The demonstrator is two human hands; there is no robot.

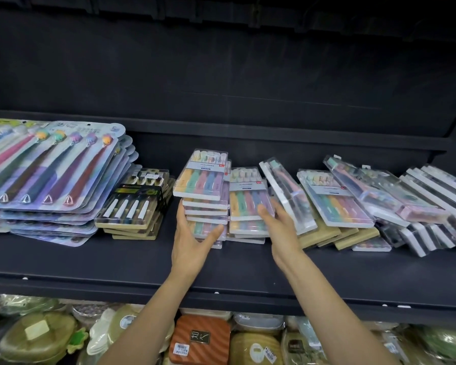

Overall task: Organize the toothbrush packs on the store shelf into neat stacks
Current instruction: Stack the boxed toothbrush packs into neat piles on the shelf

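Squaring the tall pastel stack [204, 204] near the shelf's [142, 259] front edge, mid-length: left hand [192, 242] cupping its near left corner, fingers spread against pack edges; right hand [279, 227] open, fingers loosely spread, touching the shorter stack [249, 204] beside. Next, probably: pressing both flush. Farther right, tilted packs [334, 198] awaiting restacking.

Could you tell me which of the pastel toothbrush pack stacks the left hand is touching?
The taller stack, left of the lower pastel stack. The left hand cups its front-left corner; the right hand is open at the lower one.
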